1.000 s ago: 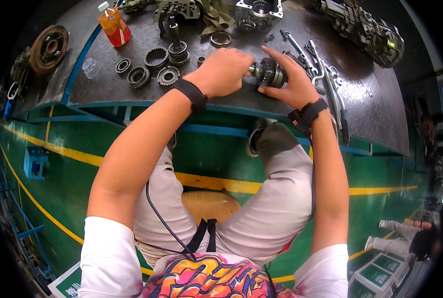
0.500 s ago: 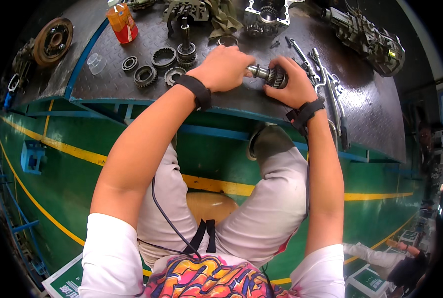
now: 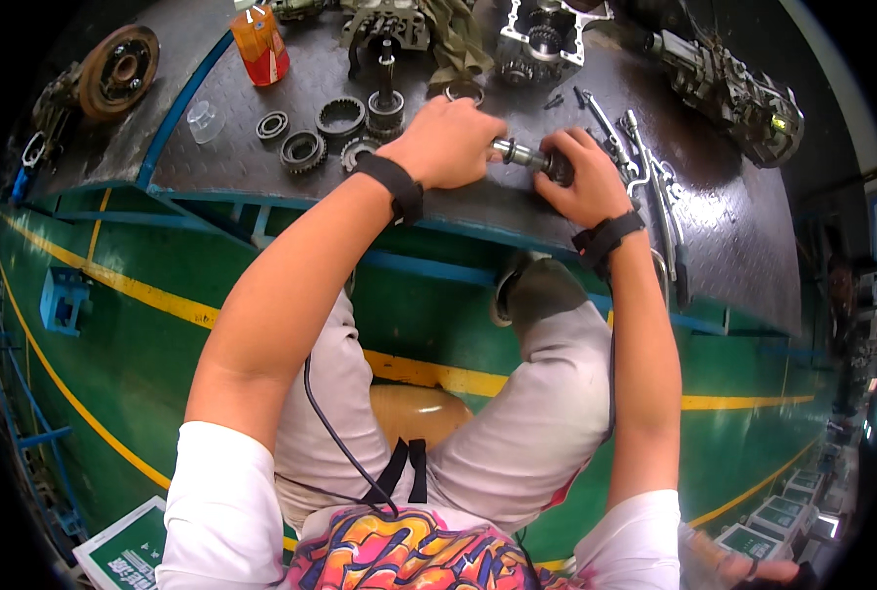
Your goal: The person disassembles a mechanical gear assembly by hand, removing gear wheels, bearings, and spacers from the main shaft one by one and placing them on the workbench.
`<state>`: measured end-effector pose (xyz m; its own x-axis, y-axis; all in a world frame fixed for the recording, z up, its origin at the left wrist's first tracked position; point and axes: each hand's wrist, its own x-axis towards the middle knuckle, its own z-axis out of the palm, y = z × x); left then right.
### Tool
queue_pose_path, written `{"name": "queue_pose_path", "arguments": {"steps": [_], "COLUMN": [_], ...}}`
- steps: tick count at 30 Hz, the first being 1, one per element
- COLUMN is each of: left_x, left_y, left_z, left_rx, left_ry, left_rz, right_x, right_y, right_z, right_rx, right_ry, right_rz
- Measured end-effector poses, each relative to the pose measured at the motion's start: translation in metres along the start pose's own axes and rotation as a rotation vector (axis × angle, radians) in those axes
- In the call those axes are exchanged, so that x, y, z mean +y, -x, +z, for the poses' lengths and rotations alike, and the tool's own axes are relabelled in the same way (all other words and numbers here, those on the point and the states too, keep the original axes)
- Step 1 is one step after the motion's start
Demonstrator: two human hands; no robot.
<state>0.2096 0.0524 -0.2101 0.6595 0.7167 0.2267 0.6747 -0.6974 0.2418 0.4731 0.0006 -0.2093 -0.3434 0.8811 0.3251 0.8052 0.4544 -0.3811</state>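
Just above the near edge of the bench, a metal gear shaft (image 3: 521,154) lies level between my two hands. My left hand (image 3: 448,145) is closed round its left end. At the other end, the fingers and thumb of my right hand (image 3: 588,177) curl round a dark toothed gear (image 3: 557,167) on the shaft, hiding part of it. Left of my left hand are a toothed ring (image 3: 341,116), a second gear ring (image 3: 304,151), a ball bearing (image 3: 272,125) and an upright splined shaft (image 3: 386,93). Another ring (image 3: 465,92) lies just beyond that hand.
Wrenches and ratchet handles (image 3: 645,167) lie right of my right hand. A gearbox (image 3: 733,93) sits at the far right, an open housing (image 3: 547,44) at the back. An orange bottle (image 3: 260,44) and a clear plastic cup (image 3: 204,122) stand on the left of the steel bench (image 3: 743,226).
The view has shifted slightly, so the bench things appear a little farther right and lower. My right hand now covers more of the gear. Both hands still hold the shaft.
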Motion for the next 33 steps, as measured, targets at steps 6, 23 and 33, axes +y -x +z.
{"name": "queue_pose_path", "arguments": {"steps": [6, 23, 33], "left_x": [-0.004, -0.028, -0.051], "left_y": [0.008, 0.089, 0.083], "left_z": [-0.017, -0.108, -0.088], "left_rx": [0.098, 0.156, 0.18], "left_ry": [0.026, 0.78, 0.848], "left_rz": [-0.027, -0.496, -0.487], "right_x": [0.006, 0.018, 0.031], "right_y": [0.011, 0.012, 0.02], "right_z": [-0.003, -0.003, -0.017], "right_rx": [0.049, 0.079, 0.068], "right_ry": [-0.088, -0.159, -0.098], "right_rz": [0.012, -0.043, 0.079]}}
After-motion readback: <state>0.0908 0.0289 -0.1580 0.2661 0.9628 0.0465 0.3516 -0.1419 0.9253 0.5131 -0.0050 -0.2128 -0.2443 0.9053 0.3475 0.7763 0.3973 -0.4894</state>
